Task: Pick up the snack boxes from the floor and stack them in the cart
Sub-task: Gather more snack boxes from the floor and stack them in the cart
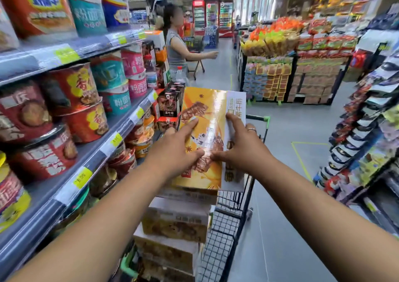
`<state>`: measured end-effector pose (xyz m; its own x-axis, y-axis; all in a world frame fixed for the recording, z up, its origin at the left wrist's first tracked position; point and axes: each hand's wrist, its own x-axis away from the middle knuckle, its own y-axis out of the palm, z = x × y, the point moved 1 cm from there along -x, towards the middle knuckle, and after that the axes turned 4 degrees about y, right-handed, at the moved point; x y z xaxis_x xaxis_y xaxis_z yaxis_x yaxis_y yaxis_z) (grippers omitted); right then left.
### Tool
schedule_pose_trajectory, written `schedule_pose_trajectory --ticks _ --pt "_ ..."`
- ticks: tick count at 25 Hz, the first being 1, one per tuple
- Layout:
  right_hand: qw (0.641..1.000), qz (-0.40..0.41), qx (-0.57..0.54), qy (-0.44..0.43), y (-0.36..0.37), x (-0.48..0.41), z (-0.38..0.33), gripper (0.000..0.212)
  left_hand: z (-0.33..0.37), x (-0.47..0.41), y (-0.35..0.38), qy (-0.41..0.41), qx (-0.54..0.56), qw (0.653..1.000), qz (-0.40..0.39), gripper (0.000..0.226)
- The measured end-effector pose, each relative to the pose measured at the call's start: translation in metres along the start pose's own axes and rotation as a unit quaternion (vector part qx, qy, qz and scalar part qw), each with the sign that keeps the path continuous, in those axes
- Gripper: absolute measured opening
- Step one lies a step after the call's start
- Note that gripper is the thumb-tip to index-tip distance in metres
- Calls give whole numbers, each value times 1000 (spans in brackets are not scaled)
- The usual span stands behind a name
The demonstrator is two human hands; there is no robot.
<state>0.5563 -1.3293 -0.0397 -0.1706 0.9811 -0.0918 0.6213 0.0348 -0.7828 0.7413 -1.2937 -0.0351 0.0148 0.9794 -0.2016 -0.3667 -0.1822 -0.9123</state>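
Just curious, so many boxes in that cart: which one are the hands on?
The topmost box, glossy orange; the left hand and right hand rest on it, other boxes lie beneath.

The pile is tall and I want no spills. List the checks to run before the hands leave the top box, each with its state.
1. Grip: left hand and right hand press flat on the top box: ok.
2. Alignment: top box over the boxes below: not ok, it juts out rightward.
3. Base: boxes below sit inside the cart: ok.
4. Rolling: whether the cart is held still: cannot tell.
5. Aisle: other person stands apart from the cart: ok.
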Motion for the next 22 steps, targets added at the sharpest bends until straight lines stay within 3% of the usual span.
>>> schedule_pose_trajectory --ticks 8,22 --pt "998 -52 -36 9 10 -135 0 110 -31 -120 9 -27 -24 999 -14 80" --pt "979 -82 -58 176 84 -261 30 110 -110 -261 91 34 -16 991 -130 72"
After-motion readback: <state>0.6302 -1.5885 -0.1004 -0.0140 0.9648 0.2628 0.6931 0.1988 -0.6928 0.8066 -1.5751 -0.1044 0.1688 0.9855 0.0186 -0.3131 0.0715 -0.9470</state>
